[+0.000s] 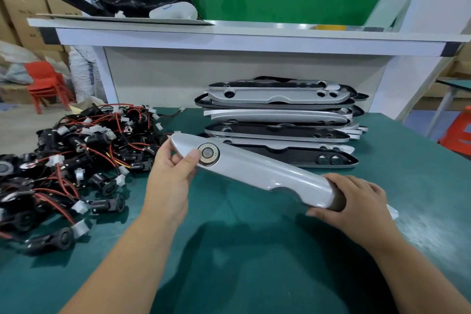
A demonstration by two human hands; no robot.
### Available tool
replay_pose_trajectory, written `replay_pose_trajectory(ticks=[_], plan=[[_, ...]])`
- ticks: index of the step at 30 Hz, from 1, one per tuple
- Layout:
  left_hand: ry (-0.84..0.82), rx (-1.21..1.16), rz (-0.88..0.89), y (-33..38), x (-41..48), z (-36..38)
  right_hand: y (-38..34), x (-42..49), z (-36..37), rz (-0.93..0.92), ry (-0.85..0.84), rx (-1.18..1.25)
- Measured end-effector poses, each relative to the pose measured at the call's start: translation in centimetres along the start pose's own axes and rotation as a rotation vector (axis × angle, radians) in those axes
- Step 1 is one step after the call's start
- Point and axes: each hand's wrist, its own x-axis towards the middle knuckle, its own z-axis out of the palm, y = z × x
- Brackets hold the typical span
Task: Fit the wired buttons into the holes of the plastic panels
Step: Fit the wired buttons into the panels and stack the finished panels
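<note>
Silver panel [254, 168]: held over table [254, 237], slanting, one button [207, 153] seated near its left end. Left hand [170, 173] grips that end, thumb beside the button; right hand [356, 201] wraps the right end. Left: heap of wired buttons [76, 150]. Close behind: stack of panels [280, 120] below shelf [229, 38]. Bare table surface nearer the person.

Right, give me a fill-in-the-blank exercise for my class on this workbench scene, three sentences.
1. The thumb of the left hand lies beside a round ____ fitted in the silver panel.
2. The pile of loose wired buttons lies to that panel's ____.
3. The spare panels are ____ behind it.
Missing: button; left; stacked.
</note>
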Motion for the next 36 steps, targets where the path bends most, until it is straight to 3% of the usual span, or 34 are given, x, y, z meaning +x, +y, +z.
replay_pose_trajectory(ticks=[2, 7, 10, 15, 19, 23, 27, 32, 36], plan=[[0.018, -0.028, 0.005, -0.1, 0.1, 0.0, -0.5, 0.1, -0.1, -0.018, -0.074, 0.073], [0.014, -0.033, 0.004, -0.4, -0.2, 0.5, -6.2, 1.4, 0.0, -0.205, 0.051, 0.265], [-0.012, -0.048, -0.006, -0.2, -0.3, 0.5, -10.3, 2.5, 0.1, -0.323, 0.024, 0.372], [-0.049, -0.072, -0.008, 0.5, -0.5, 0.7, -14.8, 5.1, 0.2, -0.450, -0.113, 0.270], [-0.054, -0.082, -0.010, 0.6, -0.6, 0.8, -15.6, 5.4, 0.6, -0.396, -0.107, 0.329], [-0.102, -0.059, -0.026, 0.8, -0.9, 1.0, -16.1, 5.0, 1.1, -0.316, 0.012, 0.346], [-0.030, -0.035, -0.062, 0.7, -0.9, 0.9, -17.0, 4.3, 1.5, -0.275, 0.080, 0.296], [-0.016, 0.022, -0.084, 0.8, -0.8, 0.5, -15.5, 4.2, 0.5, -0.306, -0.044, 0.386], [-0.038, 0.147, -0.077, 0.6, -1.1, 0.7, -14.7, 4.5, -0.1, -0.308, -0.129, 0.311]])
